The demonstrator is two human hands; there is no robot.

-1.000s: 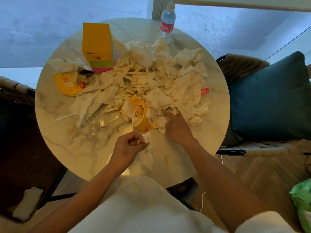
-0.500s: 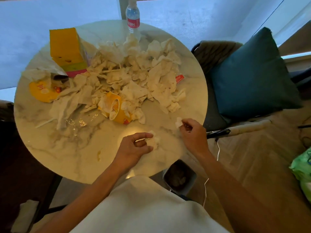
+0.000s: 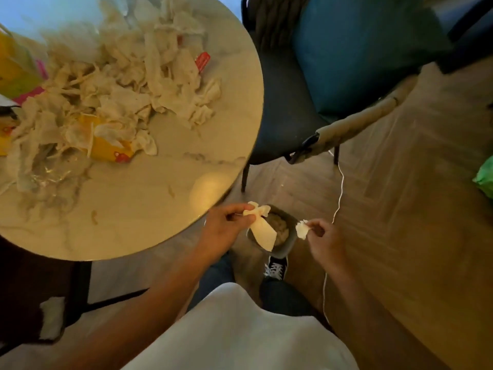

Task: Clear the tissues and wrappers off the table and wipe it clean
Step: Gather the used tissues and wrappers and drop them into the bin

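Both hands hang past the table's [image 3: 234, 124] edge, over a small dark bin [image 3: 286, 248] on the floor at about 6 o'clock from the tabletop. Left hand [image 3: 222, 231] pinches a long tissue [image 3: 262, 231] between thumb and curled fingers; it dangles into the bin's mouth. Right hand [image 3: 324, 236], at 3 o'clock from the bin, pinches a small crumpled tissue scrap [image 3: 302, 228]. At 10 o'clock on the table lies the tissue heap [image 3: 128, 84] with a yellow wrapper [image 3: 109, 149].
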